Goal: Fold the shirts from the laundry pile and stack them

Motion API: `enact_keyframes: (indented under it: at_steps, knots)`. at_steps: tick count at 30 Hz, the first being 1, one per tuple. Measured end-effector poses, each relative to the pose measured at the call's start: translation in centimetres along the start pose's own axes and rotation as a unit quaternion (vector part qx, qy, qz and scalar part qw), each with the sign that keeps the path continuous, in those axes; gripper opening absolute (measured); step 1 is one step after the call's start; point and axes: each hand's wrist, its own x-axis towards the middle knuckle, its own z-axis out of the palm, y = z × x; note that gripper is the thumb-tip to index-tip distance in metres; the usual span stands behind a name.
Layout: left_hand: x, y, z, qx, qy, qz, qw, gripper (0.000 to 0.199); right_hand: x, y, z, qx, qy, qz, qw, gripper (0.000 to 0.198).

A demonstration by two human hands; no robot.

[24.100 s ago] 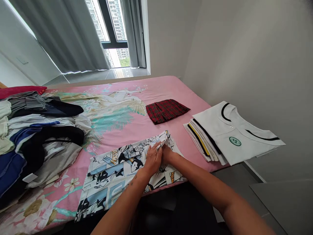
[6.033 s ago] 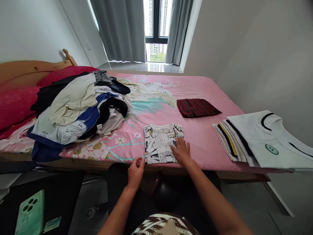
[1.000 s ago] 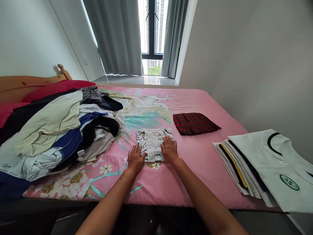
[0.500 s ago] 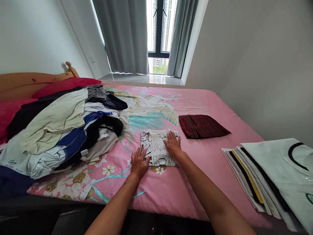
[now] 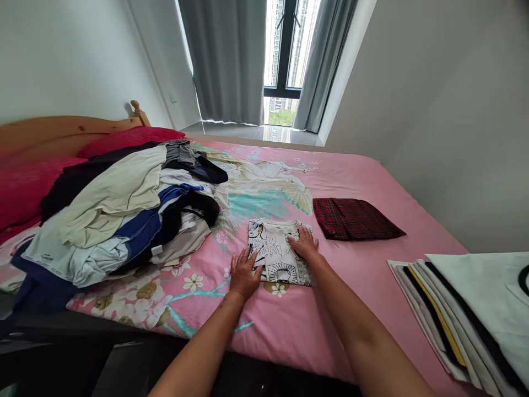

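Note:
A white T-shirt point(image 5: 276, 248) with black line drawings and lettering lies folded into a flat rectangle on the pink bedspread point(image 5: 285, 331). My left hand point(image 5: 244, 274) rests on its near left edge, fingers stretched out and apart. On the right part of the shirt, my right hand point(image 5: 305, 243) lies flat with spread fingers. Neither hand grips anything. Just beyond my right hand is a folded red tartan garment point(image 5: 355, 219), apart from the shirt.
A loose heap of clothes point(image 5: 124, 204) covers the bed's left side, by red pillows point(image 5: 130, 138) and a wooden headboard point(image 5: 61, 129). At the right front corner stands a stack of folded shirts point(image 5: 475, 309). Grey curtains point(image 5: 227, 60) flank the window behind.
The view has swung slightly left, so everything sits further right in the picture. Both hands stay flat on the folded T-shirt, almost unmoved against it.

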Motion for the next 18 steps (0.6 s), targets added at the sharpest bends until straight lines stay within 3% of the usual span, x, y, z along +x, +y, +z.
enact_keyframes:
  at_steps: [2, 5, 8, 11, 15, 18]
  knots:
    - [0.0, 0.0, 0.1, -0.003, 0.005, -0.003, 1.000, 0.047, -1.2, 1.8, -0.1, 0.104, 0.070, 0.006, 0.992, 0.071]
    - [0.1, 0.0, 0.1, -0.013, 0.010, 0.000, 1.000, 0.048, -5.2, 5.5, -0.2, 0.301, 0.120, 0.065, 0.944, 0.066]
    - [0.2, 0.2, 0.0, -0.021, 0.011, 0.006, 1.000, 0.055, -10.0, 8.3, -0.4, 0.399, 0.070, 0.116, 0.907, 0.053]
    - [0.1, 0.5, -0.3, -0.023, 0.006, 0.007, 1.000, 0.066, -13.0, 8.9, -1.1, 0.395, -0.011, 0.144, 0.907, 0.039]
    - [-0.2, 0.6, -0.9, -0.067, 0.004, -0.019, 0.998, 0.053, -13.3, 7.8, -2.4, 0.372, -0.104, 0.186, 0.903, 0.036]
    - [-0.8, 0.3, -1.8, -0.215, 0.037, -0.112, 0.969, 0.043, -12.9, 7.2, -3.0, 0.381, -0.132, 0.178, 0.898, 0.034]
